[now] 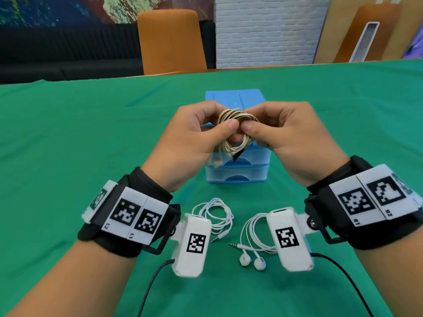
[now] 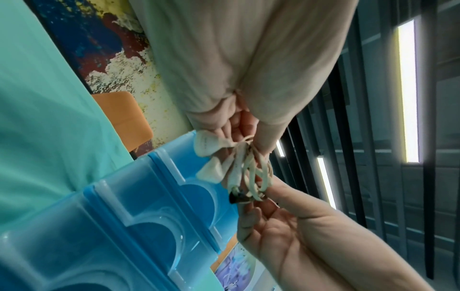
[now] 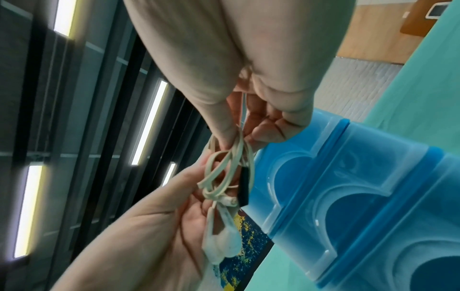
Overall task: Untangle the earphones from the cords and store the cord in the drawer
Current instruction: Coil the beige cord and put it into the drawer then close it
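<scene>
Left hand (image 1: 190, 138) and right hand (image 1: 290, 136) are hovering raised, fingers pinching the beige cord coil (image 1: 237, 131) above the blue drawer unit (image 1: 238, 177); green worktop (image 1: 68, 138) below.

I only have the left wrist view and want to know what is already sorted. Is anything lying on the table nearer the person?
Observer: Yes. Two white earphone sets lie on the green cloth in front of the blue drawer unit: the left set and the right set.
Operator: Are those two tangled together?
Observer: No, they lie apart, with their jack plugs pointing at each other across a bare gap.
Operator: How is the beige cord held from above?
Observer: The beige cord is wound in a coil. The left hand and right hand both pinch it, thumbs on top, above the drawer unit.
</scene>
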Demonstrator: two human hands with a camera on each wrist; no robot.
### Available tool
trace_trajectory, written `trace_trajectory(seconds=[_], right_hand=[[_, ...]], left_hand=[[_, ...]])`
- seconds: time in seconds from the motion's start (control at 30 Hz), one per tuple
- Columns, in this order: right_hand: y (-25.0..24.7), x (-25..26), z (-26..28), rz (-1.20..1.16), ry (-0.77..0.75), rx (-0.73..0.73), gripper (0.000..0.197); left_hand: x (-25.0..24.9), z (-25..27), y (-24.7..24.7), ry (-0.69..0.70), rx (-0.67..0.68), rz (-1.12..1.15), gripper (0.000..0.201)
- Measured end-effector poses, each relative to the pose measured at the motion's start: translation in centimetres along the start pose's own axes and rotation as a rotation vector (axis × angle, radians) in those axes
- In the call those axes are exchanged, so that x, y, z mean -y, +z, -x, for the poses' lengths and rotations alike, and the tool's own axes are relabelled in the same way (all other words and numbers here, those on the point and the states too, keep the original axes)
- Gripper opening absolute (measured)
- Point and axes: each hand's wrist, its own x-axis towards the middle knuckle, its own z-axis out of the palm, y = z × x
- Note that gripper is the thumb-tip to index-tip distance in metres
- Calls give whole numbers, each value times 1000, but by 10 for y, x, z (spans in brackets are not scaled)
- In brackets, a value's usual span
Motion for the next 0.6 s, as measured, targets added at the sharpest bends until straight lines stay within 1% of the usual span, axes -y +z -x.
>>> trace_trajectory(seconds=[0.1, 0.17, 0.3, 0.4, 0.5, 0.6], right_hand=[[-1, 3, 3, -10, 8, -51, 11], [0, 6, 5, -17, 10, -57, 11], [-1, 10, 5, -93, 48, -106, 13], [0, 15, 4, -214, 70, -157, 15], [0, 21, 3, -318, 168, -167, 16], [-4, 25, 5, -399, 308, -122, 22]], left_hand=[[-4, 0, -1, 30, -40, 39, 21], [-8, 1, -1, 59, -33, 44, 25], [-13, 2, 0, 119, -7, -9, 20], [-13, 1, -1, 170, 42, -68, 20], [-12, -1, -4, 212, 41, -143, 24], [-10, -1, -7, 240, 19, -213, 22]])
